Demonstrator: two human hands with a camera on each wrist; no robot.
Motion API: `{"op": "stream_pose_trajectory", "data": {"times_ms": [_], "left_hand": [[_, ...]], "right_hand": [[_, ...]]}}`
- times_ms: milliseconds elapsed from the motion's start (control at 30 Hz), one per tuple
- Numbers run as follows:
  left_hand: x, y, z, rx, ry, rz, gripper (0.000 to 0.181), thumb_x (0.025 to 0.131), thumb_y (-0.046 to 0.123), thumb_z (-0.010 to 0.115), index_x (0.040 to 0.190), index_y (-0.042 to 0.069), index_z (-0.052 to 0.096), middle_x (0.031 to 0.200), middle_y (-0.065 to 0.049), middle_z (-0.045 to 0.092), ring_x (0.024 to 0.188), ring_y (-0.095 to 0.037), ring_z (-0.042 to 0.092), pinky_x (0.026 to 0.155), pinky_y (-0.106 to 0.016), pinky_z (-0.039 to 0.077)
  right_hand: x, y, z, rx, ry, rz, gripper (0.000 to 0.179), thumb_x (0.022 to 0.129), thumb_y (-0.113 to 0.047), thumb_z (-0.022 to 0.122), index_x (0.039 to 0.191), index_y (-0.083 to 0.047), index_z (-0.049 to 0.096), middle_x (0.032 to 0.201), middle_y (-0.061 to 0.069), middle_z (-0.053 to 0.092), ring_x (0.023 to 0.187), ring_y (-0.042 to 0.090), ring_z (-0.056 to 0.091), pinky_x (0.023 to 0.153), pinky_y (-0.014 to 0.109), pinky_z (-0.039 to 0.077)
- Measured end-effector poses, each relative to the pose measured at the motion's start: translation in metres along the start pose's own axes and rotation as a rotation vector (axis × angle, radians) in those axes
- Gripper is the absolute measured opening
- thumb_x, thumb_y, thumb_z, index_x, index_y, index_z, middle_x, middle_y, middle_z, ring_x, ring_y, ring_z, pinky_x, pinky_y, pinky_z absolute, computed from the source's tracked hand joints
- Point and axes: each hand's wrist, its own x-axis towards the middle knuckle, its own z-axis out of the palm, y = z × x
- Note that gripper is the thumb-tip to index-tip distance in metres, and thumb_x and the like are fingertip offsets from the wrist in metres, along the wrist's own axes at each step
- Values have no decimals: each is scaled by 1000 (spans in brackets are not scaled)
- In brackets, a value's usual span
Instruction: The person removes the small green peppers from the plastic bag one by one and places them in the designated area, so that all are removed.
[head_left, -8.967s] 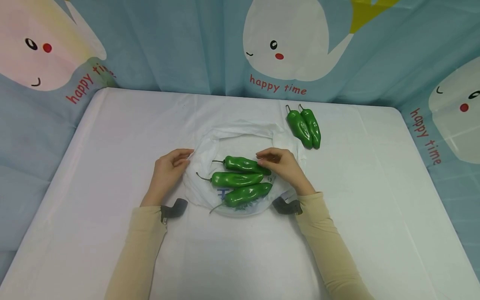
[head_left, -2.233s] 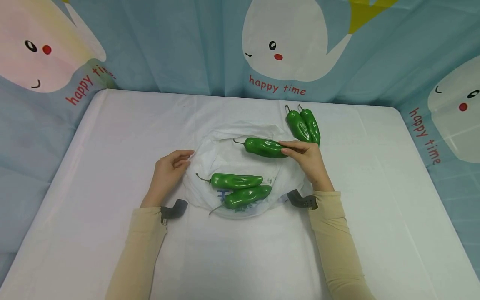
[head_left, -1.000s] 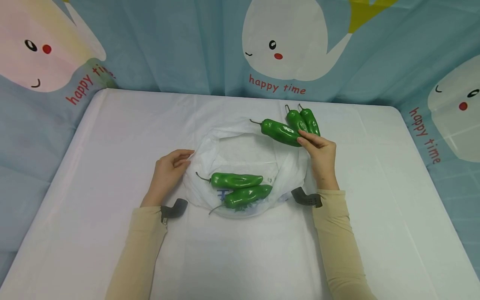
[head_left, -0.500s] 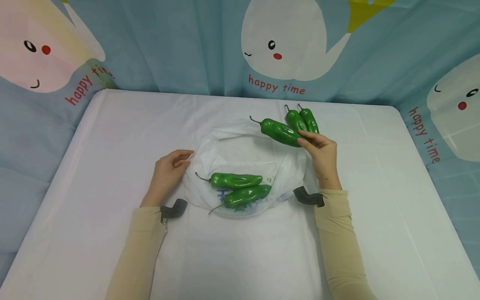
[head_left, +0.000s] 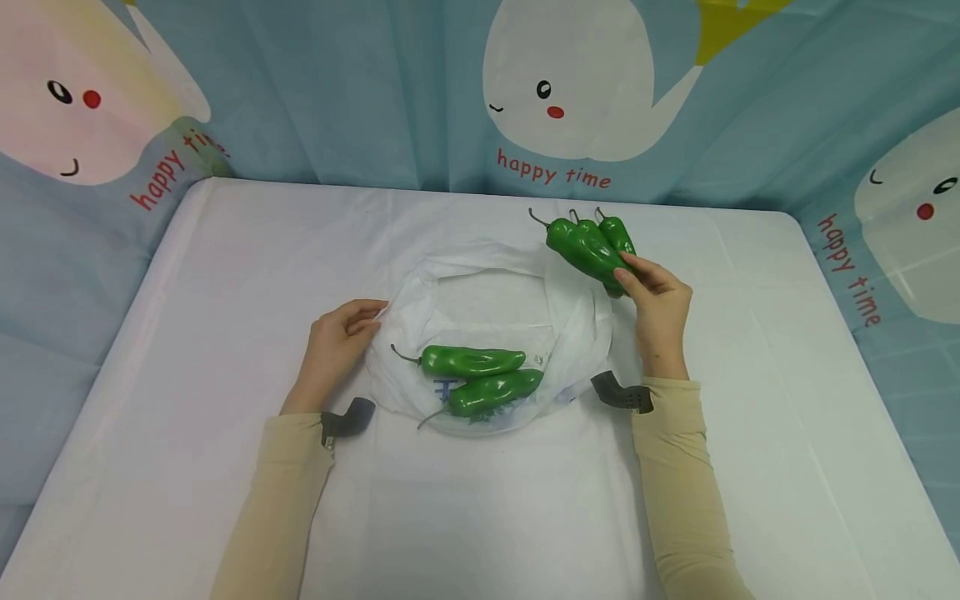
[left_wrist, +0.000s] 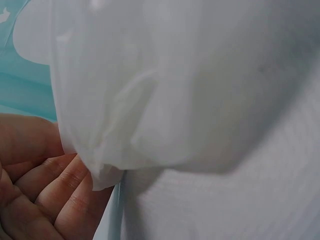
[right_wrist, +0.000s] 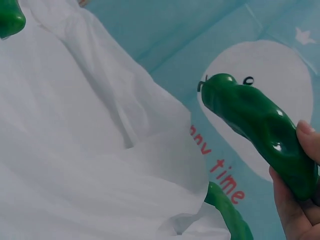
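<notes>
In the head view, my left hand (head_left: 337,350) pinches the left rim of a white plastic bag (head_left: 480,257). The left wrist view shows the bag's edge (left_wrist: 105,165) between the fingers. My right hand (head_left: 660,304) holds a glossy green pepper (head_left: 561,237) by its tip, stem pointing away to the left. That pepper partly covers two others at the back right, one of them a slim green pepper (head_left: 617,232). Two more green peppers, an upper one (head_left: 472,361) and a lower one (head_left: 495,393), lie in the bag's opening. The right wrist view shows the held pepper (right_wrist: 265,125) clear of the bag.
A white cloth covers the table (head_left: 750,400). Behind it and at both sides hangs a blue curtain (head_left: 360,100) with whale prints. A dark wrist camera (head_left: 348,418) sits on the left wrist and another camera (head_left: 621,392) on the right.
The right hand has lifted one pepper out of the bag and carried it up and right, beside the two peppers at the back. The left hand has stayed on the bag's rim.
</notes>
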Motion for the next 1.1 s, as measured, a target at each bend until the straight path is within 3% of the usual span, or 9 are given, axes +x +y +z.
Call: {"op": "stream_pose_trajectory", "data": {"times_ms": [200,433,567,867,1100], "left_hand": [[0,-1,0,-2,2,4,27,90,-3,59,117,0,64,117,-18,63,107,-30,61,89,-33,51],[0,-1,0,-8,3,8,27,89,-3,60,116,0,64,117,-17,64,106,-29,62,86,-19,51],[0,-1,0,-11,1,9,27,89,-3,59,116,-1,64,117,-17,64,106,-29,62,86,-19,51],[0,-1,0,-6,-4,-4,28,90,-2,59,118,0,63,117,-17,64,105,-29,62,88,-29,52],[1,0,0,-12,-5,-9,28,90,-2,59,117,0,64,117,-17,64,105,-28,62,84,-15,50]], "right_hand": [[1,-1,-2,37,63,1,25,79,1,74,103,5,70,102,10,68,102,22,61,83,22,52],[2,0,-4,80,141,-41,26,77,2,75,102,5,70,98,9,68,95,22,62,84,23,52],[3,2,-7,93,180,-72,26,78,1,74,103,6,69,98,10,68,91,21,63,82,24,52],[8,3,-16,170,329,-13,24,76,3,75,100,5,70,98,13,67,93,22,63,83,25,51],[11,5,-24,201,427,21,25,74,4,77,98,5,70,95,12,65,94,21,62,81,24,52]]}}
